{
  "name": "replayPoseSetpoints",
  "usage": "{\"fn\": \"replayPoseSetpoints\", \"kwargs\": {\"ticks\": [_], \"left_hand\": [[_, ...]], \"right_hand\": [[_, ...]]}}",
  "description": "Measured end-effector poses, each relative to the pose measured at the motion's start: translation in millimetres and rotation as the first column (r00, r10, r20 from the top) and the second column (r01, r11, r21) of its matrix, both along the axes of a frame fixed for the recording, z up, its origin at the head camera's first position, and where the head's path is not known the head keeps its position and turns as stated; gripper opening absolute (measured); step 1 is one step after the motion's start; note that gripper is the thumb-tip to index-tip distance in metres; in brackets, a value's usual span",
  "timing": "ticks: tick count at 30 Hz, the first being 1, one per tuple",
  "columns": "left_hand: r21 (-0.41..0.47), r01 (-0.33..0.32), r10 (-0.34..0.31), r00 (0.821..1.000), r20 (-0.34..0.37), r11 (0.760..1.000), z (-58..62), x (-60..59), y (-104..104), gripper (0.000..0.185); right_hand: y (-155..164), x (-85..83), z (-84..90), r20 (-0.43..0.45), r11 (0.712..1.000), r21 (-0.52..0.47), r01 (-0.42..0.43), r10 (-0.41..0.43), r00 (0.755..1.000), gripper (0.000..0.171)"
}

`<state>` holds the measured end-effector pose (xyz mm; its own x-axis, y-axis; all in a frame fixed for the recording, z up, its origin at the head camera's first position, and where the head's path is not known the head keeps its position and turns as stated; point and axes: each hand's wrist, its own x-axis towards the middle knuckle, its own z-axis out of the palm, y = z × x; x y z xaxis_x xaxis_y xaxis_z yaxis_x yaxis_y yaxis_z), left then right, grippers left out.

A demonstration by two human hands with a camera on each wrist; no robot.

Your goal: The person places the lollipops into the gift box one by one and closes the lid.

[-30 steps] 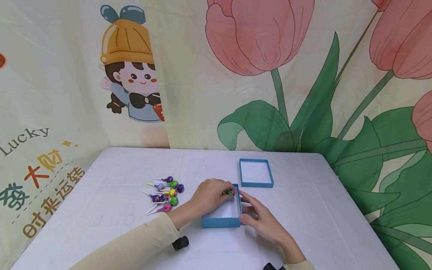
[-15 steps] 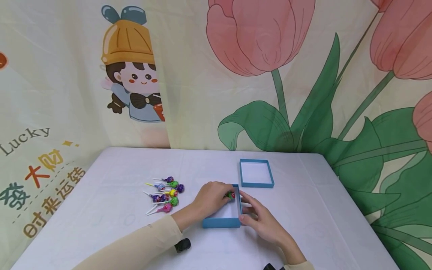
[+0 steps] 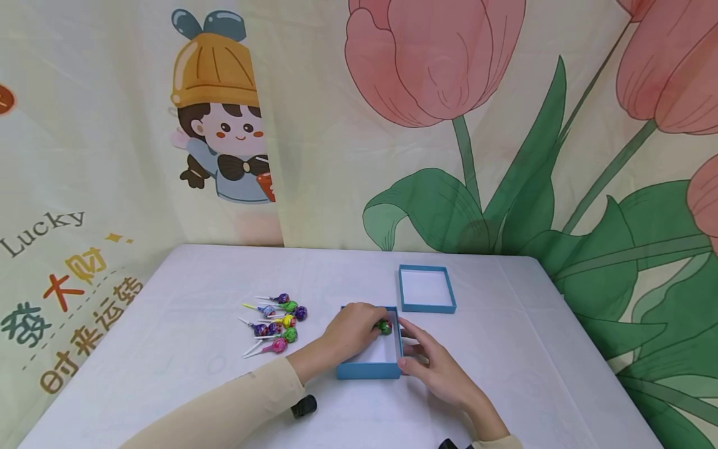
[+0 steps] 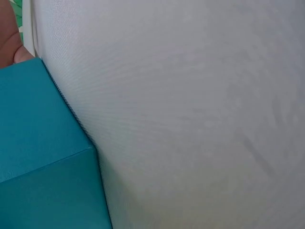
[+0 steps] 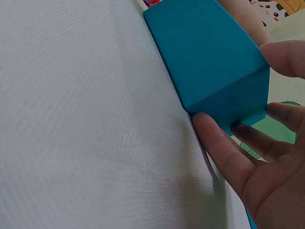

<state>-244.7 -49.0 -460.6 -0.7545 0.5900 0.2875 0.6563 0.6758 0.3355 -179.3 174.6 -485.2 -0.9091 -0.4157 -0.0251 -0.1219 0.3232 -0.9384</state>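
The left hand (image 3: 350,329), fingers pinching a lollipop (image 3: 384,326), has sunk lower into the blue box (image 3: 367,370), which the right hand (image 3: 432,365) steadies with its fingers spread against the wall.

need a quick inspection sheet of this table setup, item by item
surface: table under a white cloth.
job's things: open blue box; a lollipop at its far end; loose lollipops lie left of the box.
clutter: blue lid lies open side up, behind the box and apart from it.
grippers: left hand pinches the lollipop inside the box; right hand steadies the box, fingers at its corner.
cables: nothing seen.
surroundings: printed backdrop with tulips and a cartoon figure stands behind the table.
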Motion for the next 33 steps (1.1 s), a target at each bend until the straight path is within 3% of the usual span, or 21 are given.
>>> {"fn": "replayPoseSetpoints", "kwargs": {"ticks": [9,16,25,33], "left_hand": [[0.005,0.047,-0.048,0.998,0.049,0.999,1.7,-1.1,-2.9,0.026],[0.038,0.063,-0.064,0.998,0.022,0.997,20.0,1.4,-12.1,0.024],[0.092,-0.062,0.061,0.998,0.006,0.994,59.1,-11.4,-47.6,0.025],[0.091,-0.144,0.141,0.989,0.034,0.985,70.2,-29.2,-98.7,0.025]], "right_hand": [[-1.7,0.2,0.1,0.011,1.0,-0.004,0.008,-0.008,1.0,0.07],[-3.8,0.1,0.3,0.011,1.0,0.009,0.026,-0.026,1.0,0.07],[-6.1,-0.5,1.9,0.008,0.997,0.047,0.064,-0.065,0.998,0.07],[-5.4,-0.6,-0.3,0.007,0.997,0.042,0.064,-0.065,0.998,0.07]]}}
